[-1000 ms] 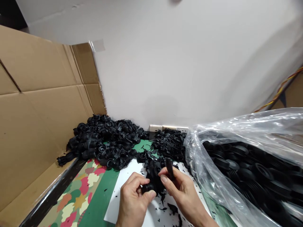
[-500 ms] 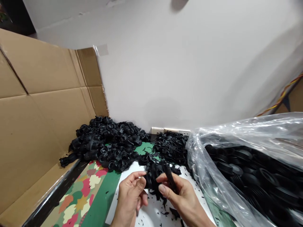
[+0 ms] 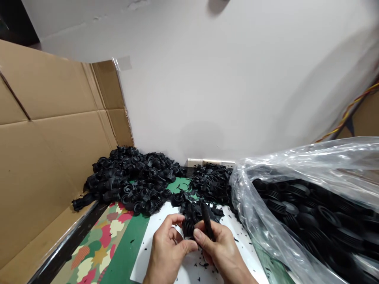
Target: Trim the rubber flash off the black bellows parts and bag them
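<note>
two hands meet at 6 o'clock of the view. the left hand (image 3: 170, 249) pinches one ribbed black boot (image 3: 188, 227) between thumb and forefinger, just above a white sheet (image 3: 148, 252). the right hand (image 3: 221, 252) is closed around one dark tool (image 3: 206, 224), thumb pressed along it; its tip stands at the boot's 3 o'clock, possibly touching, though black on black hides the contact. at 10 o'clock from the hands lies one pile (image 3: 133, 181) of like boots, too many to count, against one cardboard wall (image 3: 44, 138). at 12 o'clock sits one heap of black scraps (image 3: 211, 181). at 3 o'clock one clear bag (image 3: 296, 189) holds more black ribbed parts. black crumbs dot the sheet, which lies on one leaf-patterned mat (image 3: 97, 244).
</note>
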`<state>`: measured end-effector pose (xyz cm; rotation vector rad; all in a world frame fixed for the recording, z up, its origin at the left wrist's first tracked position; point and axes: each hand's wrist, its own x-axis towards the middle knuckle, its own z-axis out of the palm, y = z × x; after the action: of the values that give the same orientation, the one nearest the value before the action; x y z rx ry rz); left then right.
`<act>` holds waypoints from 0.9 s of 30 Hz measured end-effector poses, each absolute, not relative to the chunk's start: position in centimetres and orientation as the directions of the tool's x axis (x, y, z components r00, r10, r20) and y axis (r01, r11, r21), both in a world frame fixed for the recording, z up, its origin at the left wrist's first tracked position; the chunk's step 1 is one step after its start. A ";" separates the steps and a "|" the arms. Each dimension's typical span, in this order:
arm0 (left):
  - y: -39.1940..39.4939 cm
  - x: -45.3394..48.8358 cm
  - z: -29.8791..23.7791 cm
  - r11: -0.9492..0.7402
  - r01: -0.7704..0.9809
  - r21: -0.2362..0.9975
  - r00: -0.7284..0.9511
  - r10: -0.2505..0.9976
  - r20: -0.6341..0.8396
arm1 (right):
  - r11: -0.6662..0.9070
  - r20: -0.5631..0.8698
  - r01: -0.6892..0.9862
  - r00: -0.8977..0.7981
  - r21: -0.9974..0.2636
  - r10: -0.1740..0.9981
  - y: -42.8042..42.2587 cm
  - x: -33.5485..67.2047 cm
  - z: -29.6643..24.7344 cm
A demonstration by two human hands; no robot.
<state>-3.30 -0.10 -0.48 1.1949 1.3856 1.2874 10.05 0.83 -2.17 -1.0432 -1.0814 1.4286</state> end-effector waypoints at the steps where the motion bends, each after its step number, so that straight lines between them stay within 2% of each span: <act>1: -0.2 -3.2 -0.3 -0.032 0.112 0.993 -0.171 0.984 0.051 | -0.098 -0.075 -0.218 -0.113 -0.971 0.991 0.8 10.1 -2.0; 4: -0.3 -3.2 0.1 -0.192 0.195 0.962 -0.143 0.964 0.222 | -0.109 -0.075 -0.237 -0.147 -0.965 0.986 0.7 10.2 -1.9; 6: -0.3 -3.3 0.0 -0.234 0.197 0.952 -0.118 0.958 0.260 | -0.103 -0.063 -0.256 -0.160 -0.961 0.985 0.7 10.1 -1.9; 8: -0.1 -3.4 -0.1 -0.213 0.124 0.969 -0.143 0.963 0.230 | -0.099 -0.056 -0.269 -0.160 -0.958 0.985 0.8 10.0 -2.0; 12: 0.3 -3.3 0.1 -0.040 -0.061 0.997 -0.194 0.981 0.028 | -0.114 -0.070 -0.286 -0.160 -0.952 0.985 1.0 10.1 -2.2; 16: 0.3 -3.0 0.4 0.071 -0.123 0.990 -0.187 0.978 -0.094 | -0.142 -0.088 -0.337 -0.171 -0.931 0.981 1.0 10.2 -2.1; 20: 0.3 -3.0 0.4 0.098 -0.125 0.987 -0.193 0.974 -0.121 | -0.177 -0.120 -0.393 -0.165 -0.903 0.979 0.9 10.1 -1.9; 27: 0.1 -3.1 -0.1 0.051 -0.100 0.994 -0.130 0.989 -0.064 | -0.284 -0.187 -0.514 -0.233 -0.809 0.954 0.6 9.9 -1.3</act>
<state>-3.13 0.09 -0.13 1.0292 1.2603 1.3065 9.88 0.63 -1.27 -0.8469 -0.7540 1.7337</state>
